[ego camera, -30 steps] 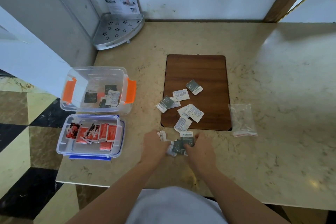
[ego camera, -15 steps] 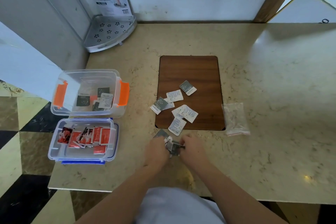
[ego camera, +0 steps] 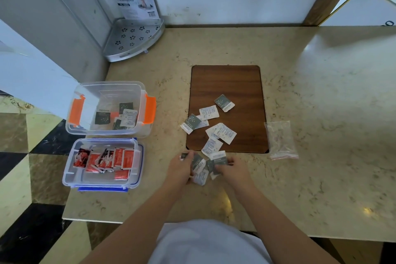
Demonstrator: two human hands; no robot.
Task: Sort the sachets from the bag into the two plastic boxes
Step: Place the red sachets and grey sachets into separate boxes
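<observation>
We find both hands at the near edge of the wooden board (ego camera: 227,83), working one loose bunch of grey-and-white sachets (ego camera: 202,167). The left hand (ego camera: 180,170) is curled with its fingers closed on the left side of the bunch; the right hand (ego camera: 232,170) pinches sachets at the bunch's right side. We cannot tell whether the bunch rests on the tabletop (ego camera: 321,113) or is lifted clear of it.

More sachets of the same kind (ego camera: 211,123) lie scattered on the board and over its left edge. The clear bag (ego camera: 280,139) lies flat just right of the board.

At the tabletop's left edge stand two open plastic boxes, touching or nearly so. The orange-latched box (ego camera: 147,109), farther from us, holds grey-and-white sachets. The blue-trimmed box (ego camera: 139,150) holds red sachets (ego camera: 105,159).
</observation>
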